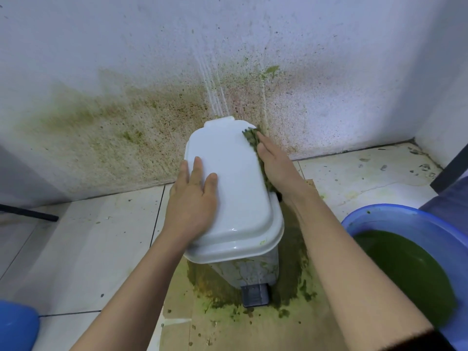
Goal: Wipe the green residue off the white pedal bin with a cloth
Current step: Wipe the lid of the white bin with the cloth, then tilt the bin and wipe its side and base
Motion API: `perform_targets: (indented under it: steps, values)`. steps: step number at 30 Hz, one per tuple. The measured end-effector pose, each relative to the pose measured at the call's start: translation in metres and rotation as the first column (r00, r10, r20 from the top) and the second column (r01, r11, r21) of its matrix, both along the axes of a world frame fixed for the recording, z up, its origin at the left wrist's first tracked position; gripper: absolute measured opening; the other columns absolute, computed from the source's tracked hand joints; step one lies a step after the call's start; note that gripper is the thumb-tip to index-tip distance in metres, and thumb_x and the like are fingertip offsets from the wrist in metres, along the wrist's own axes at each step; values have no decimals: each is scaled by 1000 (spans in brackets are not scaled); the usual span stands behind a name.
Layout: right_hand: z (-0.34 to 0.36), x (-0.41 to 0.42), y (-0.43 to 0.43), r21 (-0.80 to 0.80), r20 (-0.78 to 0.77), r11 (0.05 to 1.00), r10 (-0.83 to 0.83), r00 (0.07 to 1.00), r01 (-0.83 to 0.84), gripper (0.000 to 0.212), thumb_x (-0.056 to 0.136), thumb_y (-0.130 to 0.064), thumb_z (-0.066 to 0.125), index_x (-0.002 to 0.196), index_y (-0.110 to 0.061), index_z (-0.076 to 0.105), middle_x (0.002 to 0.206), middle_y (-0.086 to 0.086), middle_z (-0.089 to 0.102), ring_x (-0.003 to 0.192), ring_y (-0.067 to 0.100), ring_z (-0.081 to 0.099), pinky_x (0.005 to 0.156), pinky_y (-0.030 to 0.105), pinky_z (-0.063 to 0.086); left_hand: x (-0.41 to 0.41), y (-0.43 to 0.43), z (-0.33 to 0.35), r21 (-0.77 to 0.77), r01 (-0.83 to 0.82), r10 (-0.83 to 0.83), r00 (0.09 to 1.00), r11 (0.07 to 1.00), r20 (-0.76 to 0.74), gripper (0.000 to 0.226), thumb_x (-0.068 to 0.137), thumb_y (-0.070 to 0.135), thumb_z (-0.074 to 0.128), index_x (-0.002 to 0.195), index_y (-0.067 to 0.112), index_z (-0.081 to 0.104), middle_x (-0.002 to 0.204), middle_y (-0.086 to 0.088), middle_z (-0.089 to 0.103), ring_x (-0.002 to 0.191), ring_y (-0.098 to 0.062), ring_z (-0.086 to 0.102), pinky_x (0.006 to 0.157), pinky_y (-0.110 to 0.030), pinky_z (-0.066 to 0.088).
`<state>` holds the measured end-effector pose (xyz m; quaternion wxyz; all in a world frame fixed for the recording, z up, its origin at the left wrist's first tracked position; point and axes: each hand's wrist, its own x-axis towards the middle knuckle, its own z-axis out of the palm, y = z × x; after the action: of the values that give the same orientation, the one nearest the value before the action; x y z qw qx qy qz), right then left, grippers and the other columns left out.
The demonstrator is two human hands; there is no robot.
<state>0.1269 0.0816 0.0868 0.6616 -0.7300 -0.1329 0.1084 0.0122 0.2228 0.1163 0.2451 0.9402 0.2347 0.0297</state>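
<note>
Our left hand (192, 198) lies flat on the lid of the white pedal bin (233, 193), fingers slightly spread. Our right hand (274, 163), fingers pressed together, holds a green-stained cloth (252, 136) against the lid's far right edge. Green residue (263, 266) streaks the bin's front. A blue basin (379, 214) of green water sits well right of our fingers.

A white wall (152, 46) fills twelve o'clock, its lower band speckled green and brown. Pale floor tiles (76, 249) with dark grout spread from nine to three o'clock. Stained cardboard (228, 330) lies at six, a blue basin (395, 219) of green water at four.
</note>
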Motion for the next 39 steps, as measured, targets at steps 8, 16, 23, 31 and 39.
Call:
perform_targets:
  steps: [8, 16, 23, 31, 39]
  values:
    - [-6, -36, -13, 24, 11, 997, -68, 998, 67, 41, 106, -22, 38, 146, -23, 45, 157, -7, 33, 146, 6, 24, 121, 29, 15, 2, 0, 1, 28, 5, -5, 1000, 1000, 6, 60, 104, 49, 22, 158, 28, 7, 167, -2, -2, 153, -23, 5, 122, -40, 11]
    - [-25, -156, -29, 161, 126, 963, -238, 963, 217, 37, 105, -22, 37, 139, -28, 49, 154, -17, 33, 139, -14, 24, 106, 0, 20, -3, 0, -2, 6, 11, -11, 1000, 1000, 9, 61, 103, 51, 23, 158, 29, 7, 167, 0, -3, 154, -20, 4, 122, -40, 10]
    - [0, -66, -10, 126, -25, 991, -40, 999, 43, 39, 103, -25, 47, 142, -26, 50, 155, -14, 34, 138, -4, 25, 116, 22, 18, -12, 24, -5, -73, 26, -24, 999, 997, 32, 62, 101, 55, 27, 157, 35, 10, 166, 9, -3, 153, -12, 2, 120, -37, 10]
    - [18, -47, 69, 131, 0, 987, 93, 996, -92, 44, 107, -24, 37, 151, -20, 37, 162, -6, 21, 149, 6, 13, 111, 16, 9, -26, 74, 16, -91, -107, 112, 992, 990, 50, 20, 104, 29, 41, 115, 27, 57, 129, 7, 47, 135, -21, 37, 102, -29, 31]
    - [-53, -154, 81, -68, 196, 970, 241, 951, -232, 46, 106, -41, 23, 149, -42, 8, 152, -37, -2, 145, -11, -11, 124, 31, 0, -20, 83, 14, -208, -152, 145, 988, 966, -47, 95, 70, 84, 32, 152, 49, 1, 166, 12, -1, 154, -20, 1, 120, -58, 7]
